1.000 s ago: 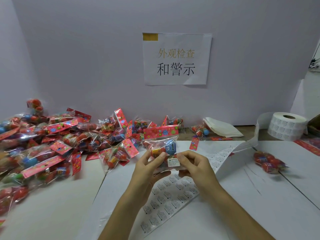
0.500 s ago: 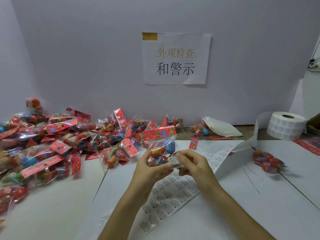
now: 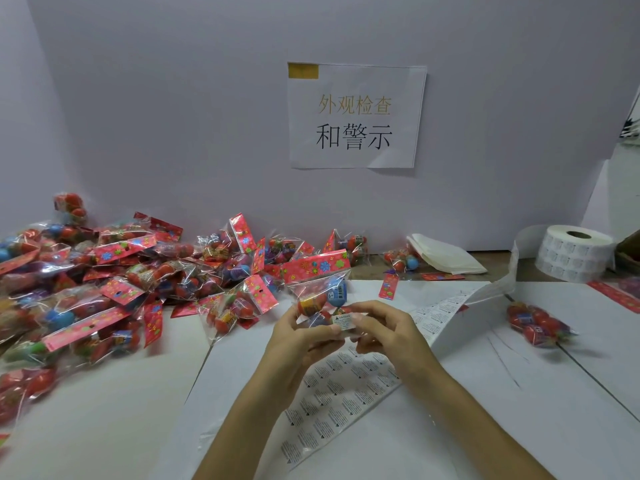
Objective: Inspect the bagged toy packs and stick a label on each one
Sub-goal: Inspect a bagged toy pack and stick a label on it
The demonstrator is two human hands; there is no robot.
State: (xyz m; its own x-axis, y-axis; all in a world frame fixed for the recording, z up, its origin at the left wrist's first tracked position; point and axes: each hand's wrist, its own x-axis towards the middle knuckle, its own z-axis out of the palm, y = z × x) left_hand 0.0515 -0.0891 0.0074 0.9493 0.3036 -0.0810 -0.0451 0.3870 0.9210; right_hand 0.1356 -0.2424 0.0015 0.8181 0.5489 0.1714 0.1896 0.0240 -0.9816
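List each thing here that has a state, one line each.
toy pack, held upright off the table, label on its lower front.
left hand, grips the pack.
right hand, pinches the pack at the label.
label roll, partly unwound, strip trailing over the table.
pile of packs, heaped at left.
lone pack, lying at right.
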